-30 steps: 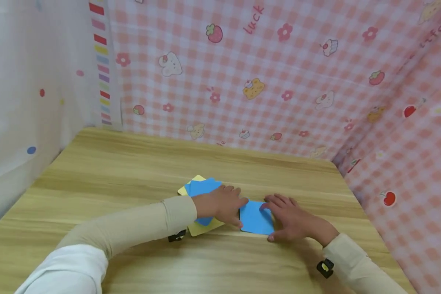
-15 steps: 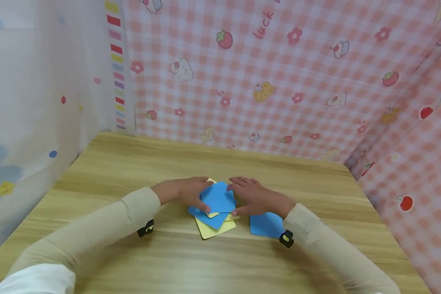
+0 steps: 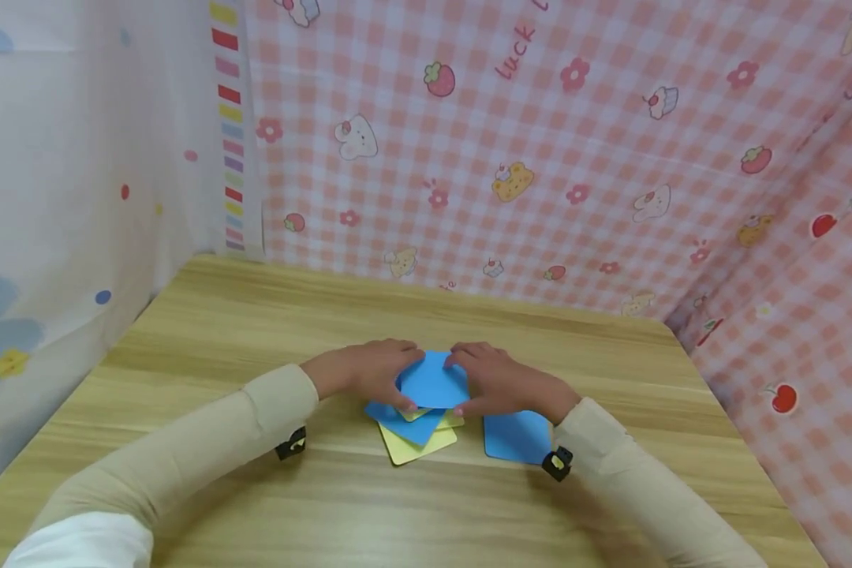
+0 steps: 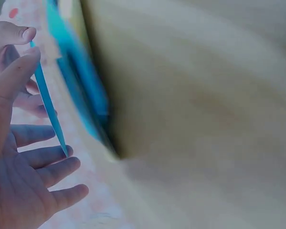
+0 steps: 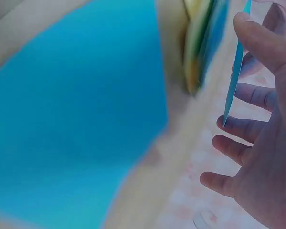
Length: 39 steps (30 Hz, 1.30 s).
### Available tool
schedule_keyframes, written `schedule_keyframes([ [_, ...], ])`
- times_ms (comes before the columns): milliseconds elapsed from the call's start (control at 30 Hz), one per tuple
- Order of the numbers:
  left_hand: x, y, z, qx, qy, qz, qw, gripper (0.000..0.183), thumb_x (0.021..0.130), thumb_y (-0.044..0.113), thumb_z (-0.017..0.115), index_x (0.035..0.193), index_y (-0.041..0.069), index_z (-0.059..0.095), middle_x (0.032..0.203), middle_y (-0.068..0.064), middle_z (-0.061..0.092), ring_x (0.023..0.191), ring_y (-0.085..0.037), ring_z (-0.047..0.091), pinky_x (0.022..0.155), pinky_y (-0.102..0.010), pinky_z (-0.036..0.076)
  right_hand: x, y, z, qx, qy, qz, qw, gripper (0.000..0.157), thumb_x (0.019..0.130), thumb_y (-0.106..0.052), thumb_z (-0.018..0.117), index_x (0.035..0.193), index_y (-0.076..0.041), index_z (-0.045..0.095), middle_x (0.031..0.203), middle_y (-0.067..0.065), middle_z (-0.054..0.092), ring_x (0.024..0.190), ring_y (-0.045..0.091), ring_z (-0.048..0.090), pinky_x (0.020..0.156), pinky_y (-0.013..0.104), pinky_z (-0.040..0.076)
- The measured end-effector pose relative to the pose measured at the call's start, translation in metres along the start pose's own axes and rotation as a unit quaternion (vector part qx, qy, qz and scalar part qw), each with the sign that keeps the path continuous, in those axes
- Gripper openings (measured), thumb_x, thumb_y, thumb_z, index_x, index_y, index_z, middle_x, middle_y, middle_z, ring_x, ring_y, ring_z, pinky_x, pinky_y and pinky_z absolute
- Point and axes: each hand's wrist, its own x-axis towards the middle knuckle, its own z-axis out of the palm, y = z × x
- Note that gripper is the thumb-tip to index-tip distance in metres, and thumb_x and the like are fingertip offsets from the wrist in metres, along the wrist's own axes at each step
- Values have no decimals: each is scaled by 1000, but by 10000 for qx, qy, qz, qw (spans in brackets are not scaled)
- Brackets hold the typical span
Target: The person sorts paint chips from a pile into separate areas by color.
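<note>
The left hand [image 3: 379, 371] pinches one side of a blue card [image 3: 435, 380] between thumb and fingertips, while the right hand [image 3: 500, 380] pinches its opposite side, so the card spans the gap between the two hands, lifted clear of the counter [image 3: 369, 521]. Beneath that gap, reaching toward the person, lies a loose, fanned stack of blue and yellow cards [image 3: 413, 452]. A second blue card [image 3: 517, 437] lies flat beside the stack, under the right hand's wrist.
</note>
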Motion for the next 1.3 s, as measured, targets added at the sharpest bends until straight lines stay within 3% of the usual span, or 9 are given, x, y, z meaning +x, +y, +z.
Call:
schedule_keyframes([
  [200,36,45,-9,621,57,332,9975,86,90,57,69,153,5,41,151,-14,47,134,-28,49,110,-40,42,-55,20,-15,45,308,368,9988,67,85,-42,82,138,-13,51,155,17,40,144,41,32,109,70,27],
  [400,69,93,11,1201,-191,538,9911,83,89,66,64,147,9,49,139,-11,57,123,-22,57,102,-37,48,-107,41,-4,134,435,468,9979,64,82,-40,84,132,-11,55,151,18,45,138,45,36,103,72,31],
  [533,79,108,30,1775,-204,447,9829,80,88,71,61,145,15,52,133,-5,60,120,-18,57,101,-37,47,-119,51,17,172,501,437,9976,63,83,-46,82,130,-13,55,150,18,45,137,45,38,103,72,33],
  [633,79,111,37,2031,-170,337,9784,81,86,74,62,144,18,54,135,-5,59,125,-20,55,106,-42,43,-118,54,30,148,491,409,9978,63,85,-50,80,130,-14,54,152,18,43,139,45,35,104,72,32],
  [800,69,100,21,1817,-110,275,9829,86,85,75,61,147,16,52,143,-9,55,135,-26,48,113,-51,35,-109,45,16,134,592,403,9973,66,84,-41,82,134,-9,53,156,24,36,144,49,27,105,76,27],
  [933,46,67,-5,1548,0,-222,9877,87,87,73,61,149,13,48,150,-12,50,141,-28,43,116,-53,31,-75,30,-13,49,581,68,9983,68,86,-36,82,138,-7,50,158,21,33,147,47,22,107,76,22],
  [1033,31,42,-15,1336,30,-518,9897,89,89,71,60,150,8,46,151,-16,48,141,-31,43,116,-54,32,-45,22,-25,-76,394,-229,9989,66,88,-34,80,140,-8,49,159,18,33,149,45,21,110,73,21],
  [1167,16,14,-12,859,-11,-768,9933,91,91,68,61,150,0,44,149,-22,48,136,-37,48,112,-52,38,-6,15,-23,90,-133,-351,9993,64,90,-30,78,143,-10,48,162,15,31,151,42,17,113,70,18],
  [1300,3,0,-4,419,-103,-1070,9933,90,90,64,64,147,-3,45,141,-23,53,127,-37,55,106,-50,44,28,13,-12,266,-590,-425,9970,69,89,-35,80,145,-14,47,164,13,27,152,41,14,114,70,17],
])
